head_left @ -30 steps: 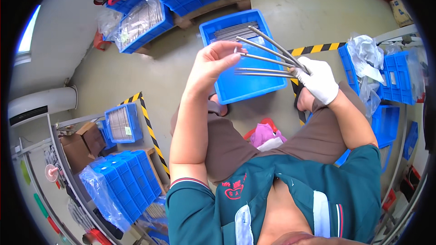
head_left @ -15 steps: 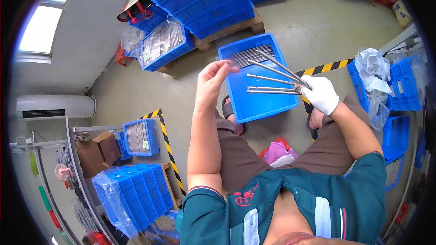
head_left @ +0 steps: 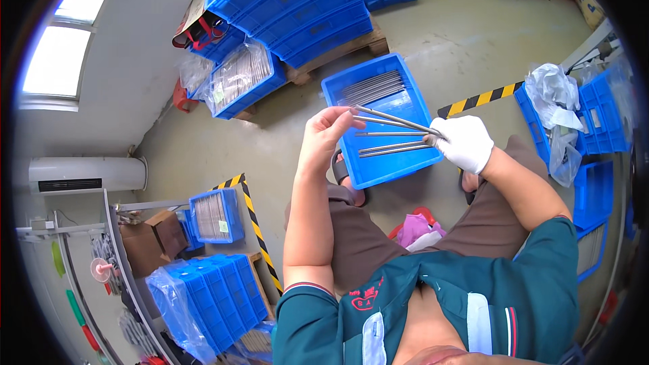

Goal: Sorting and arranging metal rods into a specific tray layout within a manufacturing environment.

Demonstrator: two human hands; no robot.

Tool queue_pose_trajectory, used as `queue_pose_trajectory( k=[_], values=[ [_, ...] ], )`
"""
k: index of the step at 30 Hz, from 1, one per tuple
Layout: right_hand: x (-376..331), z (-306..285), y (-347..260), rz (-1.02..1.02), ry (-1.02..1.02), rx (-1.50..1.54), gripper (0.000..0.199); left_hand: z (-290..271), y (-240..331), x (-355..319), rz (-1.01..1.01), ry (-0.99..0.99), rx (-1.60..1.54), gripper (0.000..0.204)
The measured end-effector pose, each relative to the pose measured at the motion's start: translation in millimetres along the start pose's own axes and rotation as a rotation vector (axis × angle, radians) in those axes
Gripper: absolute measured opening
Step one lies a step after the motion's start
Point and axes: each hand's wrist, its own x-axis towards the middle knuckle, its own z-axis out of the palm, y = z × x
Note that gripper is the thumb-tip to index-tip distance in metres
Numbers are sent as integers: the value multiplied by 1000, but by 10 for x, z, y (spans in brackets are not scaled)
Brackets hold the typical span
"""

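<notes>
Several slim metal rods [head_left: 395,134] fan out from my right hand [head_left: 466,143], which wears a white glove and is closed around their right ends. My bare left hand [head_left: 326,134] is at the far ends of the upper rods, its thumb and fingers pinched at a rod's tip. Below both hands, on the floor between my feet, lies a blue plastic tray [head_left: 378,174]. A row of similar rods [head_left: 374,88] fills its far part, side by side.
Stacked blue crates [head_left: 297,13] stand on a wooden pallet [head_left: 338,56] ahead. More crates [head_left: 213,297] are at my left, and plastic bags [head_left: 554,98] hang over bins at my right. Black-and-yellow floor tape [head_left: 481,99] runs near the tray.
My left hand has come down to the rod tips, where before it was pinched above and apart from them. The rods in my right hand have tilted and bunched slightly, and the view has shifted a little.
</notes>
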Motion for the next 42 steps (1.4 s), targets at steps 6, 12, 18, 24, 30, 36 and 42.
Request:
queue_pose_trajectory(
  k=[6,12,18,24,30,36,42],
  values=[
    [-1,15,-10,-23,54,40,27,-29,3,-10,-22,-22,-30,26],
    [4,47,-11,6,-63,239,28,-24,52,-64,10,-108,-134,29],
    [36,-24,-99,114,-167,27,29,-45,-41,-54,-12,30,11,22],
    [0,50,-40,124,-290,167,33,-132,102,-51,141,39,-50,23],
    [44,21,-99,114,-348,144,33,-41,87,-79,27,-57,0,27],
    [20,12,-70,86,-376,140,32,-62,62,-69,8,-111,1,28],
    [-25,35,-116,85,-252,21,30,-28,34,-36,-36,-71,3,28]
  ],
)
